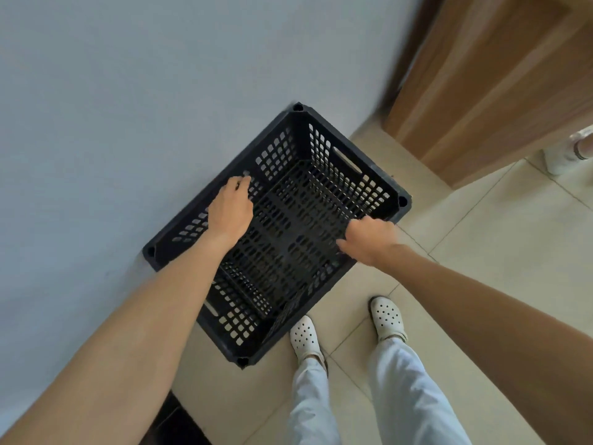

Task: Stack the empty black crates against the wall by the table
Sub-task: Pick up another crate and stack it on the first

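Note:
An empty black perforated crate [359, 162] stands below me, one long side against the pale wall [128, 107]. Through its slotted floor I cannot tell whether another crate lies beneath it. My left hand [229, 213] rests on the wall-side rim, fingers curled over the edge. My right hand [369, 240] grips the opposite long rim, on the side nearer me. Both forearms reach down from the frame's lower corners.
A wooden table [500, 91] stands at the upper right, just past the crate's far end. A white leg or post [564, 155] shows under it. My feet in white perforated clogs [305, 338] stand on beige floor tiles beside the crate. A dark object [179, 422] sits low by the wall.

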The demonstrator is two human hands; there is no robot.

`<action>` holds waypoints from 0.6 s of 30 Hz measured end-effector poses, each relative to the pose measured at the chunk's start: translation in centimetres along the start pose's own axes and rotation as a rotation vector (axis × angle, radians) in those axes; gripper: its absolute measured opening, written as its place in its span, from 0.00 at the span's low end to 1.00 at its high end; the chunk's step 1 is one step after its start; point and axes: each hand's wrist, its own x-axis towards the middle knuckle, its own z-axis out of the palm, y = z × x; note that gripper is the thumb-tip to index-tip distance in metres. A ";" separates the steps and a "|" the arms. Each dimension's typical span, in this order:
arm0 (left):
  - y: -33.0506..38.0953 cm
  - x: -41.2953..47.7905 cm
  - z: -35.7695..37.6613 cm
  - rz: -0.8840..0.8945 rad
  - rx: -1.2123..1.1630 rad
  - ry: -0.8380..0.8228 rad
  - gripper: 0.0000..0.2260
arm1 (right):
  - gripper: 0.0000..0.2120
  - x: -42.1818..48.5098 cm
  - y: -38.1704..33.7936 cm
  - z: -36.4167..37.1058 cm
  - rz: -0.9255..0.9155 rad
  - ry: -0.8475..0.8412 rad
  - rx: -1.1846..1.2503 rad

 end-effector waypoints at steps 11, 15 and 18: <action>-3.2 -15.9 5.7 -0.507 0.025 0.206 0.30 | 0.39 8.5 5.7 -3.3 -0.142 0.304 -0.239; -3.5 -18.7 9.3 -0.748 -0.118 0.105 0.39 | 0.41 9.8 5.4 -1.2 -0.071 0.235 -0.214; -3.0 -18.8 10.4 -0.807 -0.118 0.067 0.40 | 0.42 9.9 4.7 0.5 -0.028 0.296 -0.218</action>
